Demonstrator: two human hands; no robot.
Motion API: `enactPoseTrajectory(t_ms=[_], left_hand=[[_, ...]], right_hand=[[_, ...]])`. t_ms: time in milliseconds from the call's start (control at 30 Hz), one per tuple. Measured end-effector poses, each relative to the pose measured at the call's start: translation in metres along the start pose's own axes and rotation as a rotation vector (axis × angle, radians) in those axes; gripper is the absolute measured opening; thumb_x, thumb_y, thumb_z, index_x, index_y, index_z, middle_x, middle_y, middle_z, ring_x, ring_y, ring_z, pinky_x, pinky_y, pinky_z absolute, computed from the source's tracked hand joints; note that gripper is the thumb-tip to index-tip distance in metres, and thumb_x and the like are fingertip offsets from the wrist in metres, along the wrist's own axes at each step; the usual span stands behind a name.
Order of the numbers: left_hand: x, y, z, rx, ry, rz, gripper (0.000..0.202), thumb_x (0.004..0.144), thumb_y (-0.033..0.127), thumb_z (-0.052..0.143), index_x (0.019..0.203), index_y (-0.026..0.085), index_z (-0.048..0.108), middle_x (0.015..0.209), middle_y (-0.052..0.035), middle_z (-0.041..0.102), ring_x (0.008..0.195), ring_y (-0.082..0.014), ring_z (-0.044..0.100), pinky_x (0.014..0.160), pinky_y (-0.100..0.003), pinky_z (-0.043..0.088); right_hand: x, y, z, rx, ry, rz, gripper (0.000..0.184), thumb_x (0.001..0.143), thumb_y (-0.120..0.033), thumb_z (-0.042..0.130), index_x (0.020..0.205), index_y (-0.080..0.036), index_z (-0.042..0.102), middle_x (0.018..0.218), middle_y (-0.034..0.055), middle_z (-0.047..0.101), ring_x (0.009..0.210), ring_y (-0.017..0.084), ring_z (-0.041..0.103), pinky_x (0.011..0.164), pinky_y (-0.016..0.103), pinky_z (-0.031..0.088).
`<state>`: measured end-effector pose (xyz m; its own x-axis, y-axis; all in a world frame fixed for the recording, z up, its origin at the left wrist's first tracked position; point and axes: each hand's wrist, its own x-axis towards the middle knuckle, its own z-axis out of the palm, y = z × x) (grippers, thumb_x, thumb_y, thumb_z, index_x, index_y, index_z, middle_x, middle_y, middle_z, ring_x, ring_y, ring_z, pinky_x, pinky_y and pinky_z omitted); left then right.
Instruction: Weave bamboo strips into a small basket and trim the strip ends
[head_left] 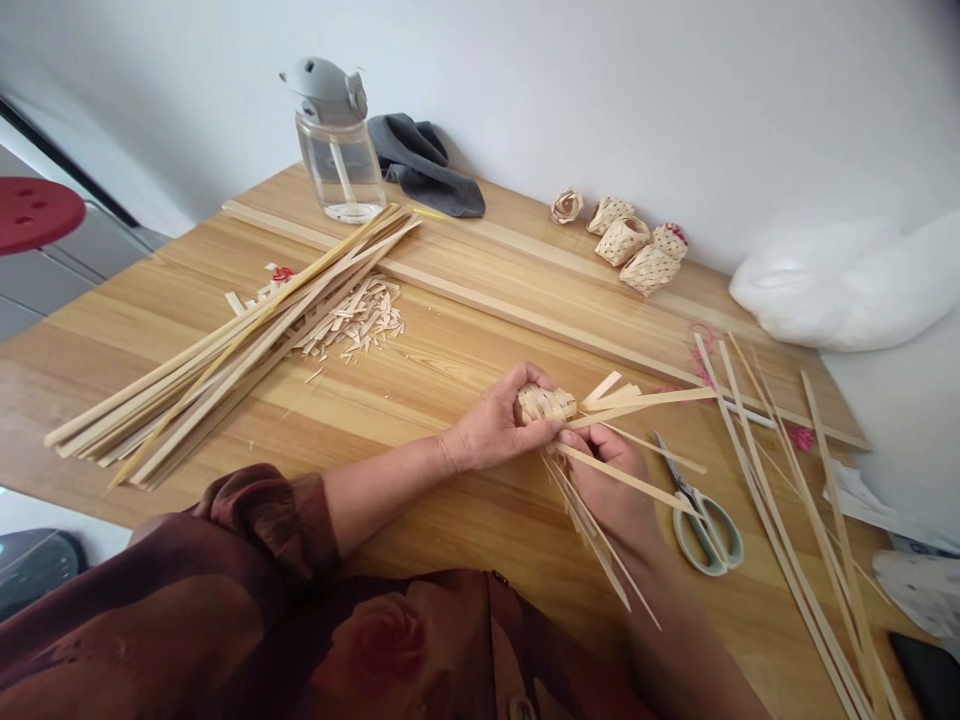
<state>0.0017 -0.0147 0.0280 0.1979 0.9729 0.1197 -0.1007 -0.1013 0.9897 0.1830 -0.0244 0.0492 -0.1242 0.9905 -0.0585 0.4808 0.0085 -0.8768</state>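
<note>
Near the middle of the wooden table [300, 545], a small woven basket [545, 404] of pale flat strips is in my hands. My left hand [506, 420] wraps round its left end, thumb along the near side. Loose strip ends [637, 402] fan out from the basket to the right and down toward me. My right hand [611, 475] is closed at the basket's lower right, among the strips. Its fingertips are partly hidden, but it seems to pinch one strip there. Scissors [705, 530] with pale handles lie just right of my right hand.
A bundle of long strips [247, 350] and a pile of offcuts [367, 318] lie left. A water bottle [337, 150] and dark cloth [427, 165] stand behind. Several finished woven pieces [624, 240] sit by the wall. More strips [795, 520] and a white bag [840, 285] are right.
</note>
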Motion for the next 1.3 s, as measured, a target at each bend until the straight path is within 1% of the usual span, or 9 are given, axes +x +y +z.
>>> enactPoseTrajectory(t_ms=[133, 300, 367, 567, 767, 900, 1067, 1200, 1300], left_hand=[[-0.001, -0.003, 0.001, -0.070, -0.023, -0.046, 0.057, 0.083, 0.049, 0.078, 0.118, 0.020, 0.045, 0.095, -0.0023, 0.062, 0.080, -0.0138, 0.058, 0.076, -0.027, 0.050], [0.000, -0.006, 0.002, -0.194, -0.022, -0.100, 0.060, 0.081, 0.051, 0.080, 0.120, 0.020, 0.047, 0.096, -0.0015, 0.062, 0.081, -0.0135, 0.059, 0.076, -0.027, 0.050], [0.001, -0.007, 0.001, -0.246, -0.030, -0.113, 0.061, 0.081, 0.051, 0.081, 0.121, 0.020, 0.047, 0.097, -0.0012, 0.062, 0.082, -0.0136, 0.060, 0.077, -0.027, 0.050], [0.003, -0.008, -0.004, -0.205, -0.093, -0.095, 0.055, 0.086, 0.047, 0.078, 0.122, 0.019, 0.047, 0.098, -0.0017, 0.062, 0.083, -0.0129, 0.058, 0.078, -0.027, 0.049], [0.002, -0.008, -0.004, -0.140, -0.121, -0.073, 0.056, 0.086, 0.047, 0.077, 0.122, 0.019, 0.045, 0.094, -0.0008, 0.059, 0.082, -0.0128, 0.056, 0.076, -0.027, 0.048], [0.002, -0.008, -0.006, -0.137, -0.125, -0.058, 0.057, 0.085, 0.043, 0.078, 0.123, 0.019, 0.044, 0.098, -0.0023, 0.062, 0.085, -0.0138, 0.059, 0.080, -0.028, 0.050], [0.004, -0.012, -0.008, -0.263, -0.161, -0.115, 0.068, 0.079, 0.039, 0.085, 0.130, 0.020, 0.044, 0.109, -0.0064, 0.068, 0.096, -0.0172, 0.066, 0.091, -0.033, 0.052], [0.009, -0.013, -0.012, -0.296, -0.035, -0.135, 0.081, 0.076, 0.041, 0.087, 0.140, 0.019, 0.043, 0.116, -0.0099, 0.070, 0.101, -0.0200, 0.068, 0.094, -0.036, 0.052], [0.012, -0.010, -0.015, -0.303, 0.014, -0.147, 0.074, 0.081, 0.044, 0.081, 0.141, 0.017, 0.049, 0.118, -0.0106, 0.071, 0.103, -0.0205, 0.067, 0.094, -0.035, 0.052]], right_hand=[[0.002, -0.004, -0.003, 0.013, 0.038, 0.004, 0.034, 0.087, -0.049, 0.070, 0.069, -0.020, 0.066, 0.064, -0.0003, 0.057, 0.064, 0.016, 0.048, 0.061, 0.030, 0.041], [0.006, -0.002, -0.019, -0.024, -0.178, 0.114, 0.040, 0.087, -0.055, 0.072, 0.068, -0.021, 0.062, 0.060, -0.0023, 0.053, 0.056, 0.014, 0.043, 0.053, 0.029, 0.034], [0.006, -0.002, -0.021, -0.015, -0.208, 0.134, 0.043, 0.085, -0.056, 0.074, 0.066, -0.021, 0.059, 0.058, -0.0028, 0.053, 0.054, 0.013, 0.043, 0.052, 0.028, 0.033], [0.003, -0.001, -0.009, -0.048, -0.058, -0.051, 0.036, 0.089, -0.048, 0.068, 0.067, -0.021, 0.058, 0.061, -0.0025, 0.050, 0.059, 0.013, 0.041, 0.055, 0.028, 0.034], [0.000, 0.005, 0.005, -0.095, 0.127, -0.226, 0.025, 0.092, -0.039, 0.063, 0.076, -0.020, 0.067, 0.069, 0.0007, 0.063, 0.065, 0.016, 0.053, 0.061, 0.028, 0.042], [0.002, 0.007, 0.007, -0.056, 0.164, -0.245, 0.026, 0.093, -0.038, 0.063, 0.075, -0.020, 0.068, 0.067, 0.0004, 0.063, 0.064, 0.016, 0.055, 0.062, 0.028, 0.045], [0.009, 0.004, -0.004, 0.058, 0.030, -0.120, 0.033, 0.089, -0.048, 0.072, 0.072, -0.020, 0.069, 0.066, 0.0018, 0.066, 0.062, 0.016, 0.057, 0.059, 0.028, 0.046], [0.010, 0.003, -0.025, 0.129, -0.027, -0.048, 0.039, 0.087, -0.055, 0.074, 0.075, -0.018, 0.072, 0.062, 0.0014, 0.064, 0.056, 0.014, 0.055, 0.053, 0.027, 0.044], [0.015, 0.010, -0.052, 0.117, 0.014, 0.024, 0.037, 0.083, -0.055, 0.079, 0.081, -0.018, 0.075, 0.055, -0.0014, 0.058, 0.048, 0.011, 0.049, 0.045, 0.024, 0.037]])
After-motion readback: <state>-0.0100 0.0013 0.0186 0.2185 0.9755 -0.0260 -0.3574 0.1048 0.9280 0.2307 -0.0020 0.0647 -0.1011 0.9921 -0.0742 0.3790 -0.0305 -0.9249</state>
